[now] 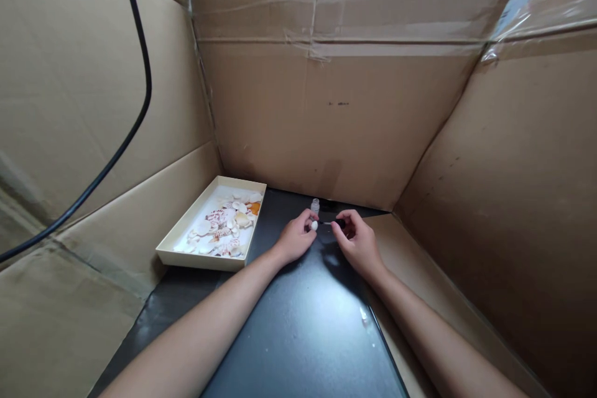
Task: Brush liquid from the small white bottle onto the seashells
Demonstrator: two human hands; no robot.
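My left hand [295,237] is closed in a pinch on a small white shell [314,225] above the black tabletop [298,336]. My right hand [357,240] is closed on a thin black brush-like tool [336,222] whose tip points at the shell. Just behind both hands a small clear bottle [315,204] stands upright on the table. Both forearms reach in from the bottom edge.
A shallow cream tray [173,247] with several white, pink and orange shells sits at the table's left. Cardboard walls [336,130] enclose the table at the back, left and right. A black cable [135,118] hangs across the left wall.
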